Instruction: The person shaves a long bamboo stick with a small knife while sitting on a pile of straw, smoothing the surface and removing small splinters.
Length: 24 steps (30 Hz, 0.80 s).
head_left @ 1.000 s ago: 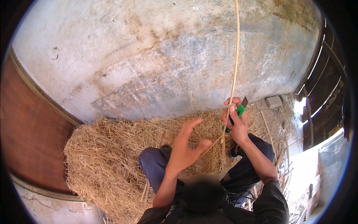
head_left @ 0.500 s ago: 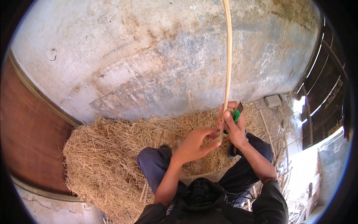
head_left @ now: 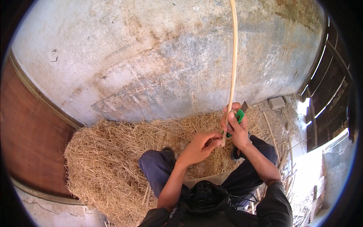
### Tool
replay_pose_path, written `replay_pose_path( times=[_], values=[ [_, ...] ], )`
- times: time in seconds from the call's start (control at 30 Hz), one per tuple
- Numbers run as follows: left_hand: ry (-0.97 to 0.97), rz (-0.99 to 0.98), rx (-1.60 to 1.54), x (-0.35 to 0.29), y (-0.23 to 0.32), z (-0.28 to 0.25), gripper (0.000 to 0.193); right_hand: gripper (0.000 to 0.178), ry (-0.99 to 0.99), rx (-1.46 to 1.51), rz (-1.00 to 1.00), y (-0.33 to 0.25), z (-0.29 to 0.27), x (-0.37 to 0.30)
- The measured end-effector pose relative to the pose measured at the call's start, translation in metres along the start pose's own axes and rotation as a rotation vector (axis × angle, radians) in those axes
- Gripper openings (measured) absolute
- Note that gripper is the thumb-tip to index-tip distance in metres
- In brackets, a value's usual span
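1. Lower left: a heap of straw (head_left: 109, 162).
2. Lower centre: the left hand (head_left: 198, 148), fingers curled and thumb near them at the strip's lower end – gathered closer than half a second ago; whether they pinch, I cannot tell.
3. Right of centre: the pale strip (head_left: 234, 64), long axis near upright, top leaning slightly right.
4. Beside it: the right hand (head_left: 237, 128), fingers closed around a green-handled knife (head_left: 240, 114) – blade up-right.

Pale strip (head_left: 234, 56) cut off at far edge. Right hand (head_left: 237, 130) hides part of the green-handled knife (head_left: 241, 114). Left hand (head_left: 199, 147) is at strip's near end, can't tell if gripping. Brown panel (head_left: 30, 140) cropped left. Shoes (head_left: 235, 153) mostly behind knees.
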<state>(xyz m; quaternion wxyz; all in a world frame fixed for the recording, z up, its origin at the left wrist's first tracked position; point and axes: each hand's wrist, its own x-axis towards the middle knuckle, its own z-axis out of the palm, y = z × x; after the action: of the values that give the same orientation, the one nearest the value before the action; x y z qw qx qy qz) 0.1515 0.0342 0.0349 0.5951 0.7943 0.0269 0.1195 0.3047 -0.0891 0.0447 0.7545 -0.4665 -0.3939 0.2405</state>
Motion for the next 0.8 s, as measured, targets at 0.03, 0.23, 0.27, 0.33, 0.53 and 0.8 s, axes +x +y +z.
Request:
replay_pose_path(
  times=[0.03, 0.23, 0.27, 0.33, 0.53, 0.8],
  values=[
    [-0.009, -0.015, 0.018, 0.000, 0.001, -0.001, 0.014, 0.034, -0.013, 0.021, -0.008, 0.001, -0.002, 0.000],
    [-0.011, -0.025, 0.118, -0.001, 0.006, -0.004, 0.014, 0.037, -0.014, 0.155, 0.100, 0.003, -0.001, 0.002],
    [-0.010, -0.008, 0.074, -0.001, 0.001, -0.003, 0.015, 0.037, -0.008, 0.199, 0.125, 0.003, 0.000, 0.003],
    [-0.013, -0.020, -0.006, -0.001, -0.005, -0.001, 0.015, 0.037, -0.027, 0.392, 0.215, 0.006, -0.003, 0.003],
    [0.132, -0.068, -0.059, -0.002, -0.007, 0.013, 0.017, 0.035, -0.003, 0.362, 0.289, 0.009, -0.006, 0.010],
    [0.388, -0.054, 0.237, -0.015, -0.006, 0.023, 0.013, 0.034, 0.090, -0.150, 0.118, 0.003, 0.002, 0.008]
  ],
)
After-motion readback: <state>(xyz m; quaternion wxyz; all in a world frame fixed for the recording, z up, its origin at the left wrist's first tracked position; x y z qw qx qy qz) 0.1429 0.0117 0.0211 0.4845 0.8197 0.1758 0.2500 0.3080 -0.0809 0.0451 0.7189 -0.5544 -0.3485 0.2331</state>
